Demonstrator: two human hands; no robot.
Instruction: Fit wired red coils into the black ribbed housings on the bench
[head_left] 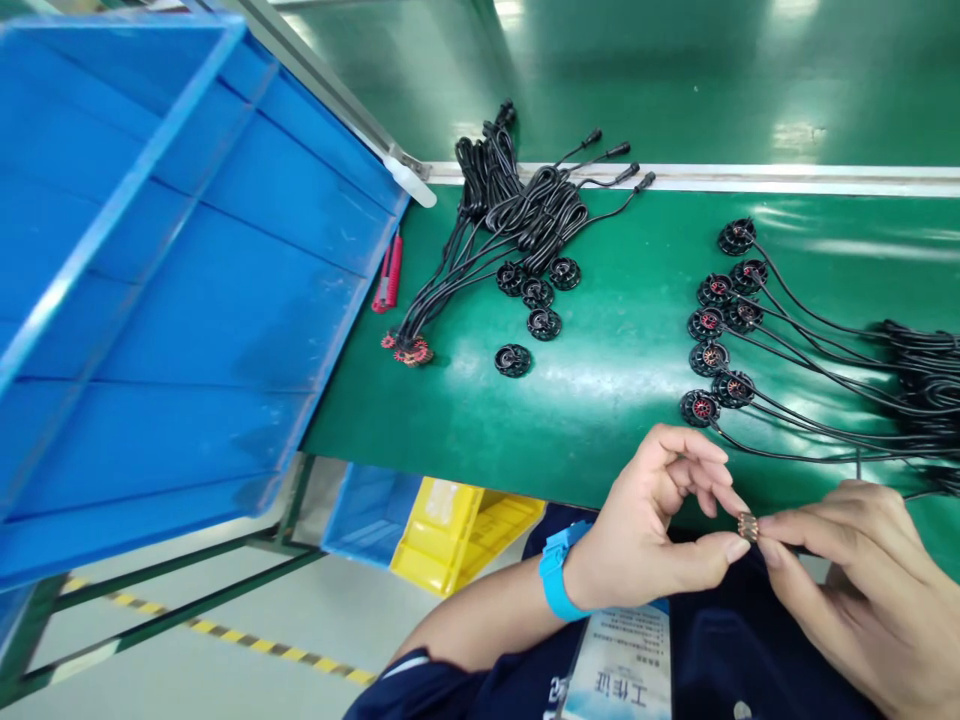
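Near the front edge of the bench, my left hand (667,520), wearing a blue wrist strap (561,570), pinches a small copper-coloured motor stator (748,527) between thumb and fingertips. My right hand (862,570) grips the same stator from the other side with thumb and index finger. Its remaining fingers are curled, and I cannot see what lies under them. Just beyond my hands lie several round black motor housings (709,357) with reddish centres, their black cables (810,370) running right into coiled bundles (926,370).
Coiled black cables (517,200) with reddish stators (412,350) lie left of centre on the green bench (615,420). Several loose black housings (513,360) sit beside them. A red-handled tool (388,275) lies near a big blue crate (187,300). Below stands a yellow bin (442,540).
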